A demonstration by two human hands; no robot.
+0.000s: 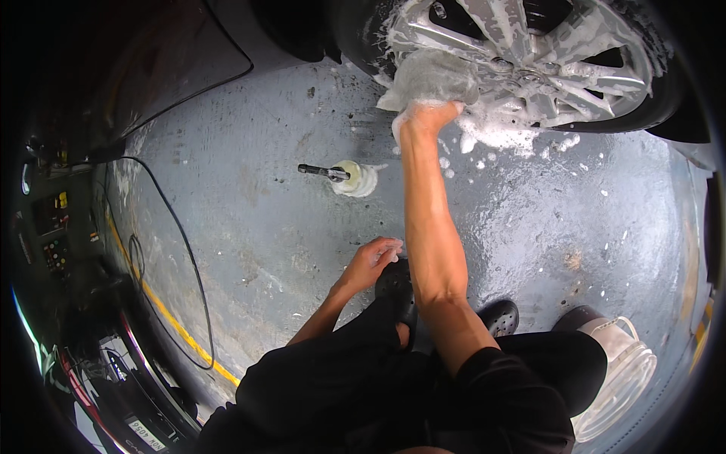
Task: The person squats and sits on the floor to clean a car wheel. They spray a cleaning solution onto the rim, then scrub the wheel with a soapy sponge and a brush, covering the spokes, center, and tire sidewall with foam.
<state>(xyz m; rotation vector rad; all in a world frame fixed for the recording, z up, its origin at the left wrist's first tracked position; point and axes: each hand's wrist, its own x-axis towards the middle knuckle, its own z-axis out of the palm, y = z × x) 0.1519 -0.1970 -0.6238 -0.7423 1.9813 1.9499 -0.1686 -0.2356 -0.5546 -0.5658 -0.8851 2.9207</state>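
Note:
A grey wash mitt or cloth (437, 76), wet with suds, is pressed by my right hand (429, 116) against the lower left rim of a foam-covered alloy car wheel (530, 71). My fingers are mostly hidden behind the mitt and foam. My left hand (381, 256) hangs over my shoe with its fingers loosely curled and foam on the fingertips, and no object shows in it. On the floor left of my right forearm stands a bottle with a black spray head (339, 173), foam beside it.
A white bucket (615, 369) with a handle stands at my lower right. A black hose or cable (187, 244) loops over the grey floor (272, 227) on the left, near a yellow line (170, 320). Another car (130, 386) is at the lower left. Suds lie below the wheel.

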